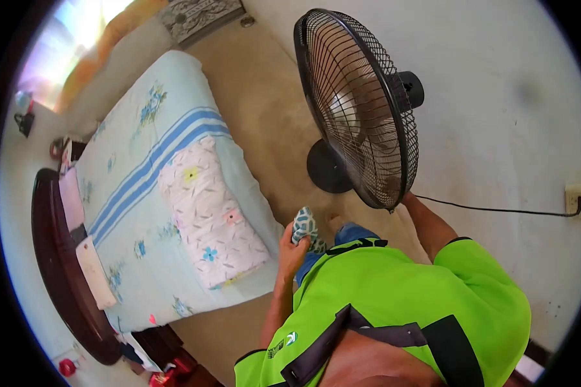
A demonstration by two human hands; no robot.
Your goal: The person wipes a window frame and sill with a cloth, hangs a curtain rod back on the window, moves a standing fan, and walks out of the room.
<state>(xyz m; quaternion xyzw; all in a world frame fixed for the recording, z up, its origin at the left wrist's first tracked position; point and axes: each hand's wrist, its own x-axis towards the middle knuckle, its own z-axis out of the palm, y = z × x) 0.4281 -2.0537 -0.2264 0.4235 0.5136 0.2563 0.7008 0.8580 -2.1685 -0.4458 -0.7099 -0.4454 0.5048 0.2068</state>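
My left hand [293,250] is closed around a patterned cloth [305,226], white with green and blue shapes, which hangs by my jeans. A large black fan [361,109] stands in front of me on a round base [328,166], with its wire cage facing left. My right arm reaches to the lower edge of the cage; the right hand [407,198] is mostly hidden behind it, so its fingers do not show. From near that hand a black cord [497,209] runs right to a wall outlet [574,198].
At the left is a bed [155,193] with a pale blue floral sheet, a folded pink-white quilt [206,213] on it and a dark wooden headboard [61,258]. A carved grey panel [203,19] stands at the top. The white wall [497,129] borders the right side.
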